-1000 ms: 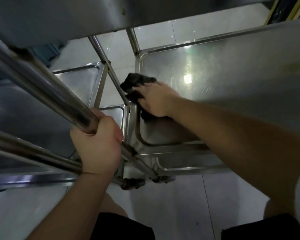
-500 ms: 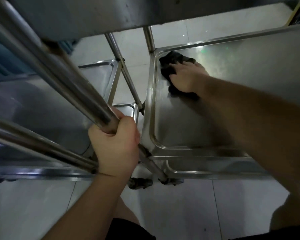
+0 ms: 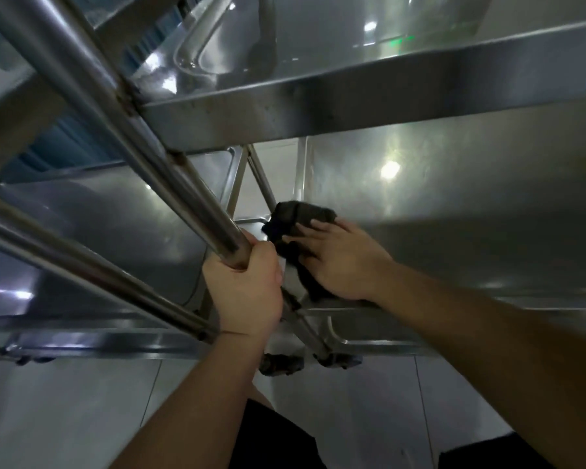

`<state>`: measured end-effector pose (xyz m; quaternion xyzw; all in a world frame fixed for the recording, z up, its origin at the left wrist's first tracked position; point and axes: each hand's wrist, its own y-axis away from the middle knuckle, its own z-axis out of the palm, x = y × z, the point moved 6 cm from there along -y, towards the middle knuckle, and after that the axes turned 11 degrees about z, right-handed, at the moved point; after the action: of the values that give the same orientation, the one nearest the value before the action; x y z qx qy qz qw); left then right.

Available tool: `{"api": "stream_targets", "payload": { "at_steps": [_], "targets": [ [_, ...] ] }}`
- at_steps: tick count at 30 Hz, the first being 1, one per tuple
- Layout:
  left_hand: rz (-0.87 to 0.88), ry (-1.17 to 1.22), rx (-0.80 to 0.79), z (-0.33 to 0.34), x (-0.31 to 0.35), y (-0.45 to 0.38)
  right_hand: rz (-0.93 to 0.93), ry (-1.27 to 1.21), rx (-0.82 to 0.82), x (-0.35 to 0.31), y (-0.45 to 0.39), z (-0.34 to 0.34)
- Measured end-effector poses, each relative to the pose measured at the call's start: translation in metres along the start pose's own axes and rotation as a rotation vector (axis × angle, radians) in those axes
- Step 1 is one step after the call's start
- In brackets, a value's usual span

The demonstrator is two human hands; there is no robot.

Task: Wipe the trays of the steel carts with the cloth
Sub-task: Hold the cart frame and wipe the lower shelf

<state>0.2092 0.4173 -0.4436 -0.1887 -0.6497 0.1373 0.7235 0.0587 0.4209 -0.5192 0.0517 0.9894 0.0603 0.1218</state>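
While the left hand (image 3: 247,286) grips the post (image 3: 170,174), the right hand's (image 3: 342,262) flat grip half-hides the cloth (image 3: 296,220).

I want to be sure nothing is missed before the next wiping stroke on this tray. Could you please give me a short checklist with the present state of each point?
1. Cloth under the right hand: ok, flat fingers press it down.
2. Cloth on the tray surface: ok, at the near left corner.
3. Cart steadied: ok, the left hand grips the steel post.
4. Free path to the right along the tray: ok, nothing lies on it.
5. Headroom under the upper tray: ok for the hand.
6. Corner already clean: cannot tell, reflections hide any dirt.
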Motion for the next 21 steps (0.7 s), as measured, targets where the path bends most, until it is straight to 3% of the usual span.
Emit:
{"api": "stream_targets", "payload": {
  "at_steps": [5,11,15,19,21],
  "targets": [
    [-0.033,-0.087,0.048,-0.002,-0.001,0.003,0.036,-0.104,-0.025,0.015,0.052,0.013],
    [-0.139,-0.293,0.004,-0.01,0.006,0.009,0.33,-0.053,0.067,0.14,0.105,-0.007],
    [-0.18,-0.605,-0.099,-0.027,0.004,0.019,0.543,-0.027,0.097,0.219,0.138,-0.024],
    [-0.402,-0.654,-0.103,-0.038,-0.023,0.107,0.647,-0.048,0.153,0.219,0.145,-0.025],
    [-0.406,-0.579,-0.285,-0.005,-0.03,0.146,0.657,-0.074,0.153,0.207,0.141,-0.022]
  ]
}}
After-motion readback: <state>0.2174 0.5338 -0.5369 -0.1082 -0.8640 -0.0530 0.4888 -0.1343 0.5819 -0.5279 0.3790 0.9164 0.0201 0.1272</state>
